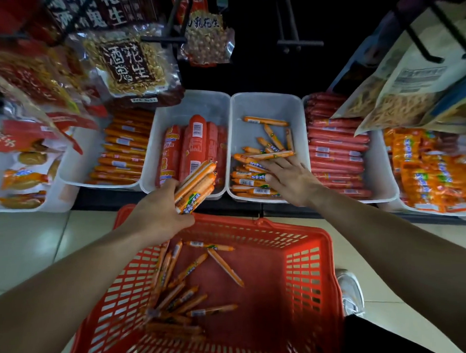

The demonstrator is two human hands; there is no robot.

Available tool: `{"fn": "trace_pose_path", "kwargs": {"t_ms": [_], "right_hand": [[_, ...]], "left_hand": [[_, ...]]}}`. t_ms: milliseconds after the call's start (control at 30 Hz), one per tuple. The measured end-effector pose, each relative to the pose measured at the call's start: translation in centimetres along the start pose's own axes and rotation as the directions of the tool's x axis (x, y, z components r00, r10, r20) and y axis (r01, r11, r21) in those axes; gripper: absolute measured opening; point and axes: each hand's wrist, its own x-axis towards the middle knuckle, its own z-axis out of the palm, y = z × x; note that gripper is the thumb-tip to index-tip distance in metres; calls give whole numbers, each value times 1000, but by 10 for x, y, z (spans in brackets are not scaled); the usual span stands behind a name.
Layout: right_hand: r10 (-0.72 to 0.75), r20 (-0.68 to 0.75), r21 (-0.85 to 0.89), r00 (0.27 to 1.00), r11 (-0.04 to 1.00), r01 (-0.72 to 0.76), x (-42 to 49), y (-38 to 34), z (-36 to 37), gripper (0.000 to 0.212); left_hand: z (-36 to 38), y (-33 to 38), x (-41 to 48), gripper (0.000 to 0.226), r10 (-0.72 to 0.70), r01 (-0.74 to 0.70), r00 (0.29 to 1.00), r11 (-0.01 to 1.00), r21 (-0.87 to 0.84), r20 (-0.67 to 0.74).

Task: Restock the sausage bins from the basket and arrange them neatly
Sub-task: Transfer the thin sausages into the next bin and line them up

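Observation:
A red plastic basket (303,266) stands on the floor in front of me, with several thin orange sausages (177,291) loose in its left half. My left hand (159,213) grips a bundle of orange sausages (198,184) above the basket's far rim. My right hand (290,178) reaches into a white bin (266,106), fingers spread flat on the small orange sausages (253,175) piled at its near end. More of them lie scattered further back in that bin.
The white bin (197,103) to the left holds thick red sausages. Further bins hold orange sticks (125,148), red sausages (334,151) and orange packs (427,169). Peanut bags (130,63) hang overhead on hooks. My shoe (350,291) is right of the basket.

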Motion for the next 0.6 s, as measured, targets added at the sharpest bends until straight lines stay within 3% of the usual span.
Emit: {"fn": "trace_pose_path", "kwargs": {"t_ms": [333, 467, 600], "right_hand": [[28, -80, 49, 996, 999, -24, 16, -7, -3, 63], [7, 80, -45, 997, 999, -4, 25, -17, -2, 68], [-9, 75, -90, 997, 996, 16, 23, -15, -9, 65]], "left_hand": [[1, -2, 7, 54, -7, 7, 1000, 1000, 4, -9], [2, -4, 9, 58, -4, 4, 1000, 1000, 17, -15], [3, -4, 9, 58, 11, -11, 1000, 999, 42, -10]]}}
